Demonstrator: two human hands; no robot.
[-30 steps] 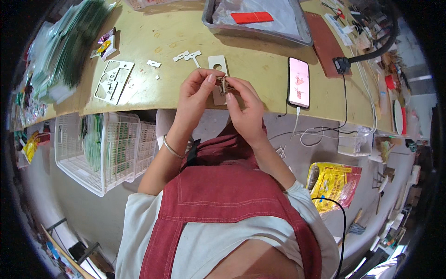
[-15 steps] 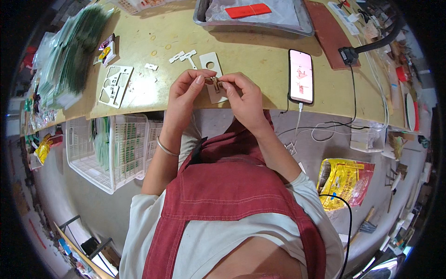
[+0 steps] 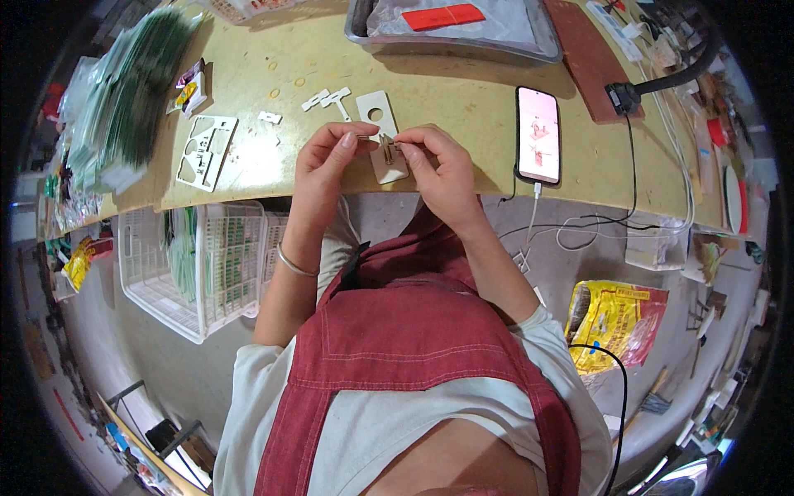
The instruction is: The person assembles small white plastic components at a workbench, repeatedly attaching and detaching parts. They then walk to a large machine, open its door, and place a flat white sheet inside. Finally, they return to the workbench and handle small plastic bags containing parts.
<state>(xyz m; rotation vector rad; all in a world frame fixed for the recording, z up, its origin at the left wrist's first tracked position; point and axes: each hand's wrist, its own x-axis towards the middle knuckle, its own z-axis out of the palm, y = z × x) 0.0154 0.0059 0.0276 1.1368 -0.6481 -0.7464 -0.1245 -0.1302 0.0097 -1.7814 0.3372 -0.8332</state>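
Head view: I have the right grip pinching a small brown piece above a white holed plate; left grip pinches a thin brown strip beside it. Yellowish tabletop bears phone, metal tray; white basket below

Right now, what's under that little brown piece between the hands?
Under the brown piece, a white plate with a round hole shows on the table; whatever the piece covers is hidden.
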